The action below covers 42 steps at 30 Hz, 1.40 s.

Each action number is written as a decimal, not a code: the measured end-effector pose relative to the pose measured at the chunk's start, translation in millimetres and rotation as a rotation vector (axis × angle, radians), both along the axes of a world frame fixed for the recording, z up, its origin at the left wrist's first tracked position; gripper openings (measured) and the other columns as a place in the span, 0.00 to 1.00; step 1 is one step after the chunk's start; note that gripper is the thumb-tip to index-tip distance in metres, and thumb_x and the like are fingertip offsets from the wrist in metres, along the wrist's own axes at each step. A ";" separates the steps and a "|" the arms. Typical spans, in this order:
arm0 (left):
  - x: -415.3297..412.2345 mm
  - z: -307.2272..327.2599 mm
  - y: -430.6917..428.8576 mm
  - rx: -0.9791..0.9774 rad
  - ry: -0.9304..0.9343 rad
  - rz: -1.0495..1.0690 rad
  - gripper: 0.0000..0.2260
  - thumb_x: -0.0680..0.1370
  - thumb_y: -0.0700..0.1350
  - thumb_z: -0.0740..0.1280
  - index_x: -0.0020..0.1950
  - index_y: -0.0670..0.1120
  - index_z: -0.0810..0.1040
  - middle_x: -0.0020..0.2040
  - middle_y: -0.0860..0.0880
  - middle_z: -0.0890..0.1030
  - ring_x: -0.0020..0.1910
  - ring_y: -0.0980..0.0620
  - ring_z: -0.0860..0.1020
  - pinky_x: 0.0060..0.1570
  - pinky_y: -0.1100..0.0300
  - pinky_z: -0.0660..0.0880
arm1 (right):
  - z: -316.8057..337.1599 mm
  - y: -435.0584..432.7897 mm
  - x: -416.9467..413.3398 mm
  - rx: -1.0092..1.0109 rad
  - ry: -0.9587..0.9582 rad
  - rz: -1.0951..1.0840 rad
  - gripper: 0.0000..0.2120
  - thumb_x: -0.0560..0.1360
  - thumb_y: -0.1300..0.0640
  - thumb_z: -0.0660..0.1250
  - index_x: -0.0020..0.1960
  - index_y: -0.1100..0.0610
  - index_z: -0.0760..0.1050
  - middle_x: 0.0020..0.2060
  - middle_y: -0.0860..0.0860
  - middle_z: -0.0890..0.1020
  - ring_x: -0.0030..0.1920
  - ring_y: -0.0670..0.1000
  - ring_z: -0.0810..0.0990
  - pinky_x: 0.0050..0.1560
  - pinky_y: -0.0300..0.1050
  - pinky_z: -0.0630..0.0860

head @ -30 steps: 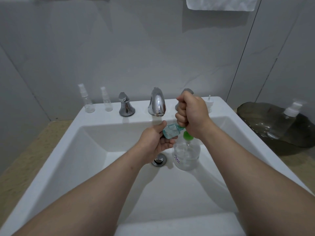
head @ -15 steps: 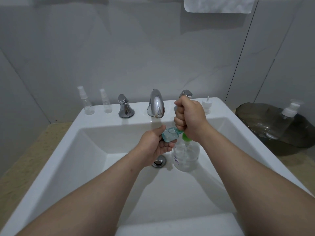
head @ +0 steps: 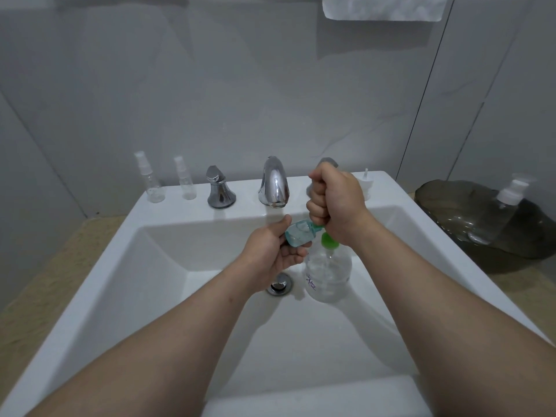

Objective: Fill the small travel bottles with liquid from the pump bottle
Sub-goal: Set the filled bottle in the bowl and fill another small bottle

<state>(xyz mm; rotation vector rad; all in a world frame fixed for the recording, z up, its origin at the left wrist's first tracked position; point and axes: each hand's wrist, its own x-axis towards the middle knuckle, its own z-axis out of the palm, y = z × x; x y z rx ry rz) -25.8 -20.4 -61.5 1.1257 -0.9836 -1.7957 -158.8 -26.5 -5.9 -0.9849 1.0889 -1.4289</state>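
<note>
Teal plastic marks the travel bottle [head: 298, 234] now being filled. The left hand [head: 270, 251] holds it tilted above the sink [head: 246, 213] basin, with fingers and thumb curled round its body and its neck reaching under the right hand [head: 334, 203]. That hand is closed in a fist round the head of the pump bottle [head: 328, 272], which stands upright on the basin floor just beside the drain [head: 279, 284] and holds plenty of clear liquid. How much has gone into the teal bottle cannot be read. Two clear spray bottles [head: 155, 183] [head: 186, 183] stand capped on the sink's back edge near its left corner. Both look empty, so they probably remain to be filled. A white spray top [head: 367, 183] stands on the back edge toward the right corner. It is likely the teal bottle's own and has yet to be screwed on. The job looks to be in its early part, with one bottle under way and two waiting.
</note>
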 end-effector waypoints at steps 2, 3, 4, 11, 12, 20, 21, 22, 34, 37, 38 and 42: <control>0.0 -0.3 -0.1 0.004 0.001 -0.001 0.19 0.86 0.51 0.59 0.56 0.36 0.79 0.38 0.41 0.84 0.27 0.52 0.77 0.32 0.62 0.77 | -0.7 -0.1 -0.2 0.002 -0.004 -0.005 0.22 0.77 0.61 0.58 0.28 0.48 0.54 0.27 0.49 0.53 0.26 0.49 0.50 0.28 0.39 0.51; 0.3 -0.9 -0.2 0.006 0.001 0.000 0.19 0.86 0.51 0.59 0.56 0.36 0.79 0.38 0.41 0.84 0.27 0.52 0.77 0.32 0.62 0.77 | -1.0 0.1 -0.1 0.005 -0.005 -0.007 0.22 0.77 0.61 0.58 0.28 0.48 0.54 0.27 0.49 0.53 0.26 0.49 0.50 0.28 0.38 0.51; 0.6 -1.5 -0.1 0.008 0.002 0.002 0.19 0.86 0.51 0.59 0.55 0.36 0.79 0.38 0.41 0.84 0.27 0.52 0.77 0.32 0.62 0.77 | -1.4 0.2 0.0 0.006 -0.006 -0.008 0.23 0.77 0.61 0.58 0.28 0.48 0.54 0.26 0.49 0.53 0.26 0.49 0.50 0.28 0.38 0.51; 0.6 -3.2 -0.1 0.016 -0.014 -0.005 0.19 0.86 0.51 0.58 0.53 0.37 0.79 0.38 0.41 0.84 0.28 0.52 0.77 0.32 0.62 0.77 | -4.3 -0.4 0.9 0.022 -0.015 -0.012 0.24 0.78 0.61 0.58 0.27 0.48 0.54 0.26 0.49 0.53 0.25 0.49 0.50 0.28 0.38 0.50; 0.6 -3.7 0.0 0.016 -0.016 -0.008 0.19 0.86 0.51 0.58 0.54 0.36 0.79 0.38 0.41 0.84 0.28 0.52 0.77 0.32 0.62 0.77 | -4.9 -0.4 1.0 0.026 -0.015 -0.014 0.24 0.78 0.61 0.58 0.28 0.48 0.54 0.26 0.49 0.53 0.25 0.49 0.50 0.28 0.38 0.50; 0.7 -6.5 -0.8 0.022 -0.016 -0.011 0.20 0.86 0.51 0.57 0.55 0.35 0.79 0.39 0.40 0.83 0.27 0.52 0.77 0.30 0.62 0.76 | -4.9 0.9 3.1 0.050 -0.007 -0.002 0.24 0.78 0.60 0.59 0.28 0.48 0.54 0.26 0.49 0.53 0.25 0.49 0.50 0.29 0.39 0.49; 0.8 -6.7 -0.8 0.024 -0.017 -0.009 0.19 0.86 0.50 0.57 0.55 0.35 0.79 0.39 0.40 0.83 0.27 0.52 0.77 0.30 0.62 0.76 | -4.1 1.4 3.2 0.048 -0.006 0.000 0.24 0.78 0.60 0.59 0.27 0.48 0.54 0.26 0.49 0.53 0.25 0.49 0.50 0.29 0.39 0.49; 0.7 -6.3 -1.2 0.025 -0.016 -0.006 0.19 0.86 0.50 0.58 0.54 0.35 0.79 0.39 0.40 0.83 0.27 0.52 0.77 0.30 0.62 0.76 | -3.2 1.4 2.6 0.045 -0.007 0.002 0.24 0.78 0.60 0.59 0.27 0.48 0.54 0.26 0.49 0.52 0.26 0.49 0.49 0.29 0.39 0.49; 3.7 -8.9 -5.3 0.161 0.092 -0.028 0.17 0.86 0.44 0.54 0.55 0.34 0.78 0.41 0.38 0.84 0.28 0.50 0.79 0.32 0.60 0.78 | 17.9 10.1 -27.5 -0.106 0.498 -0.286 0.21 0.74 0.53 0.63 0.25 0.51 0.60 0.24 0.49 0.60 0.29 0.52 0.57 0.33 0.46 0.57; 3.7 -11.2 -4.3 0.183 0.097 -0.043 0.16 0.85 0.40 0.54 0.54 0.33 0.78 0.43 0.37 0.85 0.29 0.49 0.80 0.33 0.60 0.79 | 6.4 12.7 -37.2 -0.002 0.834 -0.326 0.21 0.77 0.50 0.61 0.33 0.65 0.68 0.29 0.53 0.65 0.34 0.52 0.61 0.35 0.50 0.59; 3.5 -10.8 -3.3 0.184 0.097 -0.048 0.15 0.84 0.40 0.54 0.54 0.33 0.78 0.44 0.37 0.85 0.30 0.49 0.80 0.34 0.59 0.79 | 3.6 14.0 -39.6 0.042 0.876 -0.320 0.21 0.78 0.51 0.60 0.37 0.68 0.72 0.32 0.55 0.68 0.36 0.53 0.64 0.36 0.50 0.60; 2.9 -7.5 -0.2 0.193 0.119 -0.043 0.15 0.85 0.39 0.51 0.54 0.35 0.76 0.44 0.35 0.84 0.32 0.47 0.81 0.36 0.58 0.80 | 1.5 18.9 -51.7 0.205 0.796 -0.289 0.11 0.77 0.56 0.63 0.45 0.65 0.75 0.35 0.54 0.71 0.38 0.56 0.68 0.41 0.48 0.64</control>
